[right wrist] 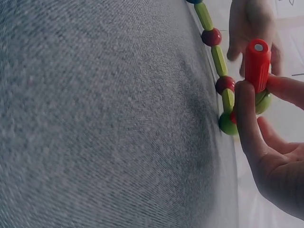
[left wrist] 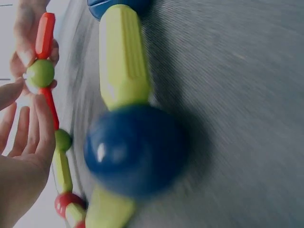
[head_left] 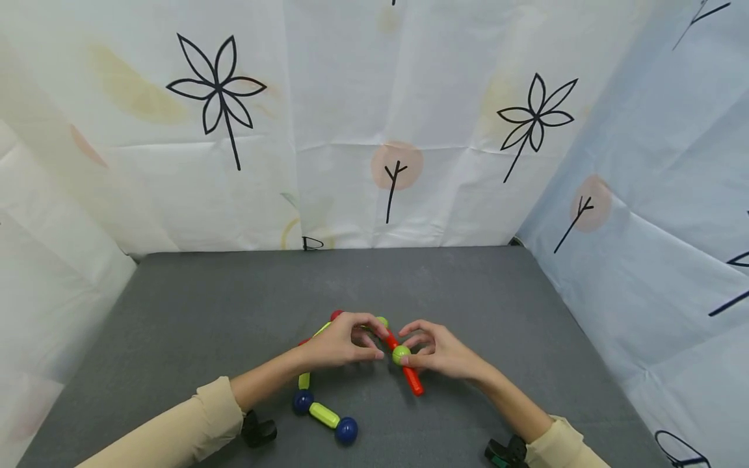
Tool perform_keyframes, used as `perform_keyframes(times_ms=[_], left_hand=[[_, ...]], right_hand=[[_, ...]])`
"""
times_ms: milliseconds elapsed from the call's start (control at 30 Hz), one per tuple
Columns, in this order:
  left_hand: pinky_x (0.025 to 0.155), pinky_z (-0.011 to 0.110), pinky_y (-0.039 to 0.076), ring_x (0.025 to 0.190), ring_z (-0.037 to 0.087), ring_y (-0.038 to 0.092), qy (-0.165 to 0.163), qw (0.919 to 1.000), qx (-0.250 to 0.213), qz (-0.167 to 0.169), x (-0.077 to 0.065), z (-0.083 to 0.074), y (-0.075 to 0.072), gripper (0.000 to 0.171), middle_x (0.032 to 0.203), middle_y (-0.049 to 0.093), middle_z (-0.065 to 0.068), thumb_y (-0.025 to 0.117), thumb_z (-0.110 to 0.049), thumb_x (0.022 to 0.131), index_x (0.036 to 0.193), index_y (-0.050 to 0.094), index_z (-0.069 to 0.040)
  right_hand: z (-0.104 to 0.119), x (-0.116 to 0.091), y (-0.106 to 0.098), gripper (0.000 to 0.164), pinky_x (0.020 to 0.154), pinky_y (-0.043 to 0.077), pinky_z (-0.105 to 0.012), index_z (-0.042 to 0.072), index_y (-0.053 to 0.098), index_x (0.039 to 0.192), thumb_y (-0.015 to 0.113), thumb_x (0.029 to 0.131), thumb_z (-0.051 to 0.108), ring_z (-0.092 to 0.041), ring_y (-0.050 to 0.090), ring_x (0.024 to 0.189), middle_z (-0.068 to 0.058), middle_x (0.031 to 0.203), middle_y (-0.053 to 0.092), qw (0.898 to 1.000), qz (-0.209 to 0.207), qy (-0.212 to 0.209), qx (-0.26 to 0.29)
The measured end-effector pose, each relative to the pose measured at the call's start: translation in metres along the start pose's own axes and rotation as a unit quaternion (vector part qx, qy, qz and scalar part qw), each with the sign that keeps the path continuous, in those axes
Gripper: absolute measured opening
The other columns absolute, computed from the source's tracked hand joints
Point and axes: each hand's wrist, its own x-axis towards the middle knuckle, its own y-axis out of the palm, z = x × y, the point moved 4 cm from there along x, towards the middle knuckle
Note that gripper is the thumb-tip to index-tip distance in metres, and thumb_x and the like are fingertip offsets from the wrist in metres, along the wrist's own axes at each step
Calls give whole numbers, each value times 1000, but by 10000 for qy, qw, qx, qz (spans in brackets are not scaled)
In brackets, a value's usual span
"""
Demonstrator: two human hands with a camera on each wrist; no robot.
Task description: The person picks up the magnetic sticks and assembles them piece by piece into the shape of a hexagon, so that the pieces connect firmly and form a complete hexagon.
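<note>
A chain of coloured balls and rods lies on the grey table. Its near end is a blue ball point(head_left: 346, 430) joined by a yellow-green rod point(head_left: 324, 415) to another blue ball point(head_left: 302, 401). Farther along, red balls point(right wrist: 211, 36) and yellow-green rods lead to a green ball point(right wrist: 228, 124). My right hand point(head_left: 443, 351) pinches the light green ball point(head_left: 401, 355) at the other end, with a red rod point(head_left: 391, 339) on one side and a second red rod point(head_left: 413, 381) sticking out toward me. Beside it, my left hand point(head_left: 342, 340) holds nothing, fingers loosely bent, and covers part of the chain.
The grey table point(head_left: 234, 292) stretches around the chain. White cloth with drawn flowers point(head_left: 328, 97) hangs behind it and along both sides. Dark wrist straps point(head_left: 257, 430) sit by the beige sleeves point(head_left: 216, 416).
</note>
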Motion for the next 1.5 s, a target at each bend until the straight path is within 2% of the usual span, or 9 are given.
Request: perform_keyframes(times_ms=[167,300,500,633,733,867,1000,1333,1500], left_hand=[[68,22,58,68,11,70,-278,9994,55,174,-31,-5,-12,37,128,66,32,80,-8,97,128,67,8],[63,21,58,59,5,63,-637,9971,-173,383,-58,-6,-13,37,127,64,33,79,-10,99,128,65,7],[60,26,63,60,5,70,-976,9918,-558,614,-96,-2,-3,35,126,68,27,78,-13,100,128,66,4],[64,24,63,69,6,74,-1217,9881,-618,702,-109,1,6,33,125,71,16,78,-14,101,129,66,-1],[73,20,62,82,8,77,-1260,9879,-591,687,-112,2,12,34,128,70,11,78,-12,100,131,66,-3],[86,18,61,102,13,81,-1170,9891,-689,572,-110,3,18,36,135,70,13,77,-12,101,134,64,-3],[88,21,63,111,20,81,-1151,9894,-776,430,-106,5,22,38,137,69,14,78,-14,101,135,63,-4],[92,26,64,119,25,79,-1217,9876,-959,258,-98,9,27,39,138,69,13,78,-13,101,136,63,-6],[87,25,65,109,18,80,-1013,9914,-803,223,-95,5,13,39,138,68,20,77,-14,102,137,63,-4]], right_hand=[[0,0,4,55,81,68,-42,-5,52,144,77,102,18,-21,80,86,-27,127,69,9999,-58,99,83],[1,2,8,53,82,68,-41,-5,52,143,77,102,17,-19,80,86,-27,128,67,9999,-92,33,112],[2,7,16,49,82,68,-40,-6,50,143,74,104,11,-21,80,92,-31,133,62,9998,-75,-145,106],[2,11,21,47,83,68,-38,-6,50,143,72,104,9,-24,79,95,-30,131,58,9997,-66,-190,132],[2,16,27,45,83,68,-35,-4,50,143,71,105,9,-23,79,96,-28,132,55,9997,-107,-200,101],[3,22,34,45,84,68,-35,-3,49,142,71,106,10,-21,79,93,-27,132,53,9996,-130,-238,98],[3,28,41,44,83,68,-33,-3,47,140,72,105,9,-18,78,90,-25,131,53,9995,-161,-177,192],[5,34,47,40,83,67,-31,-4,46,134,71,105,7,-20,77,87,-20,126,52,9994,-167,-211,213],[10,35,43,41,81,67,-30,-3,46,135,72,104,8,-22,77,88,-21,124,53,9996,-60,-267,-99]])
